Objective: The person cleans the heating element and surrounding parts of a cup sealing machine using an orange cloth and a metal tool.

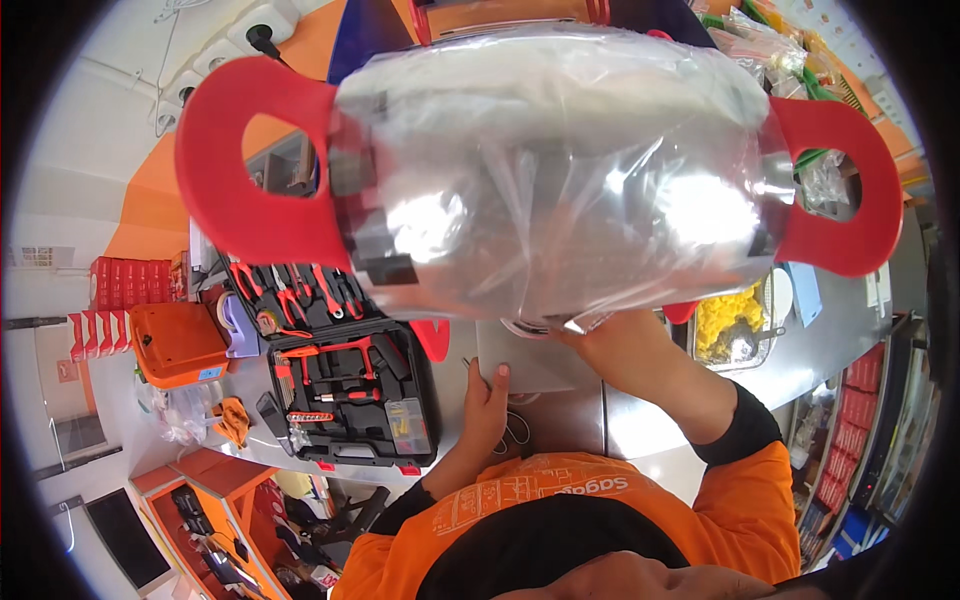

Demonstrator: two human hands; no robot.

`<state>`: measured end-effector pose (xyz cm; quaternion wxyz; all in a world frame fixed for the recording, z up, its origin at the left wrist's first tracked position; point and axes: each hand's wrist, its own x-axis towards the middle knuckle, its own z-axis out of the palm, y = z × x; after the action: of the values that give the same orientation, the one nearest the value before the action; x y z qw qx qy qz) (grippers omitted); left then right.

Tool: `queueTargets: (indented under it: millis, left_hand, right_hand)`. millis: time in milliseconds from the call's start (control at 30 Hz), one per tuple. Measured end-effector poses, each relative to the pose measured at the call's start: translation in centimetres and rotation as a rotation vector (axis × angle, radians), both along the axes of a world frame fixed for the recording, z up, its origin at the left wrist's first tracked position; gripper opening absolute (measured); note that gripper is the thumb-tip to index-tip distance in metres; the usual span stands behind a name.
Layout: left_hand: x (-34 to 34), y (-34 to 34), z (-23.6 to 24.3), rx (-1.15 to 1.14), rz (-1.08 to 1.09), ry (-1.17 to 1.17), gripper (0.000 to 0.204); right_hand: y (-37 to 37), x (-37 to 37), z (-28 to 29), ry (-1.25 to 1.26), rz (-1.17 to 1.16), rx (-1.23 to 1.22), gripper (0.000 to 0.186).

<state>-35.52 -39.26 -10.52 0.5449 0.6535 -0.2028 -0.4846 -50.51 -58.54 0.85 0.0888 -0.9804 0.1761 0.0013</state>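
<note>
The left hand (487,400) has its thumb (502,373) raised; the right hand (614,348) reaches farther forward.

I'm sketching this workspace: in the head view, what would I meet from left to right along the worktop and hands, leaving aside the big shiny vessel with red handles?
Orange container → open tool case → left hand → right hand → yellow material → light blue card.
</note>
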Motion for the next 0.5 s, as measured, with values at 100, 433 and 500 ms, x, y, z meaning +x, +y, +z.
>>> queueTargets:
  millis: [100,433,500]
  left_hand:
    - [0.0,0.1,0.0,0.032,-0.017,-0.016,0.040]
    - [-0.5,0.0,0.1,0.055,0.014,-0.121,0.044]
    - [-0.4,0.3,-0.9,0.015,0.016,-0.167,0.044]
  right_hand:
    - [-0.5,0.9,-0.6,-0.228,0.006,-0.078,0.025]
    - [1.2,-0.1,-1.7,0.010,-0.089,0.221,0.038]
    - [1.6,0.2,-0.4,0.063,-0.120,0.242,0.041]
